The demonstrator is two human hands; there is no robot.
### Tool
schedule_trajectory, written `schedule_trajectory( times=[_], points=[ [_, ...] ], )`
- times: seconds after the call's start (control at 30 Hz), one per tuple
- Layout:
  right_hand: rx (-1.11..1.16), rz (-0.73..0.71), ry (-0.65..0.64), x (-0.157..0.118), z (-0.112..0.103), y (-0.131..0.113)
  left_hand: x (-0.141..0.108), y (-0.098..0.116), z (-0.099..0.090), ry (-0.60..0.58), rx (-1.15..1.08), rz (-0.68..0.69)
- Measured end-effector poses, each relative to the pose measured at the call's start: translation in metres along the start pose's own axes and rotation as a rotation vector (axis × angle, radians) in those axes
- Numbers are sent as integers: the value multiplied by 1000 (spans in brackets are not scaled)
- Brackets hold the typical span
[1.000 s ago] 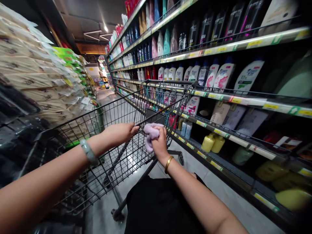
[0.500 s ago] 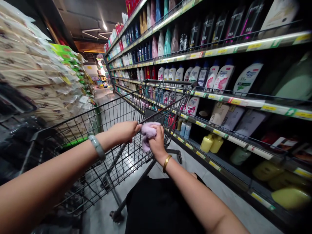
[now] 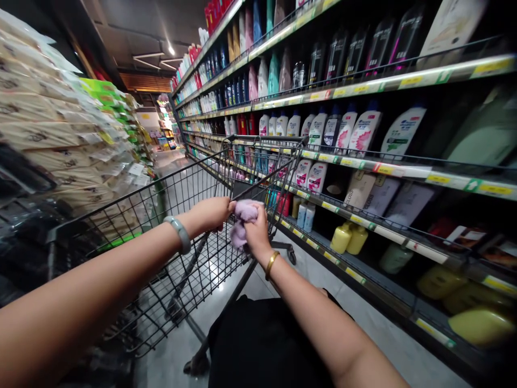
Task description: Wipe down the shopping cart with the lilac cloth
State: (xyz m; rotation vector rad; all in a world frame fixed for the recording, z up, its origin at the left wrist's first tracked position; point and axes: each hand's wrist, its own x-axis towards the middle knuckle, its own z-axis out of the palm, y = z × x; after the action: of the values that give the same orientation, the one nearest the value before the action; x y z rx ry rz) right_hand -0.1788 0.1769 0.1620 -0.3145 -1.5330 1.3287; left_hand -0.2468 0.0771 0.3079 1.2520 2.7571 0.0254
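A black wire shopping cart [image 3: 139, 192] stands in front of me, with floor tiles showing through its mesh. My left hand [image 3: 213, 212], with a pale green bangle above it, is closed around the cart's upper rim bar. Just to its right, my right hand [image 3: 257, 233] clutches a fluffy light purple cloth [image 3: 244, 214]. The cloth is bunched against the same bar, and one end hangs below the fingers. A gold bangle circles my right wrist. The fingertips of my right hand are partly hidden by the cloth.
Shelves [image 3: 388, 168] of shampoo and other bottles run along the right, close beside the cart. Stacked beige packs [image 3: 52, 134] and green packs [image 3: 105, 99] line the left. Yellow bottles [image 3: 341, 237] sit low on the right. The aisle floor [image 3: 172, 161] stretches ahead.
The far end of the cart appears slightly further left. My left forearm and bangle have shifted right, nearer the cloth. The cloth and right hand have moved slightly left; both grips continue.
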Motion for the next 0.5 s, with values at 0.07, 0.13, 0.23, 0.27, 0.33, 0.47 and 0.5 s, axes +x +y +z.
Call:
schedule_trajectory(
  times=[0.07, 0.13, 0.23, 0.27, 0.33, 0.47, 0.5],
  points=[
    [42, -57, 32, 17, 10, -15, 8, 0, 0, 3, 6, 1],
    [53, -56, 39, 22, 16, -18, 15, 1, 0, -1, 7, -7],
    [3, 98, 11, 4, 15, 7, 26, 2, 1, 1, -2, -36],
    [-18, 166, -19, -6, 14, 18, 29, 3, 1, 1, -5, -46],
    [-23, 261, -45, -18, 13, 35, 34, 5, 1, 1, -7, -60],
    [172, 216, 4, 3, 23, 27, 47, 5, 0, 20, 16, -71],
    [223, 182, 21, 14, 26, 20, 51, 4, 0, 28, 25, -68]
  ],
)
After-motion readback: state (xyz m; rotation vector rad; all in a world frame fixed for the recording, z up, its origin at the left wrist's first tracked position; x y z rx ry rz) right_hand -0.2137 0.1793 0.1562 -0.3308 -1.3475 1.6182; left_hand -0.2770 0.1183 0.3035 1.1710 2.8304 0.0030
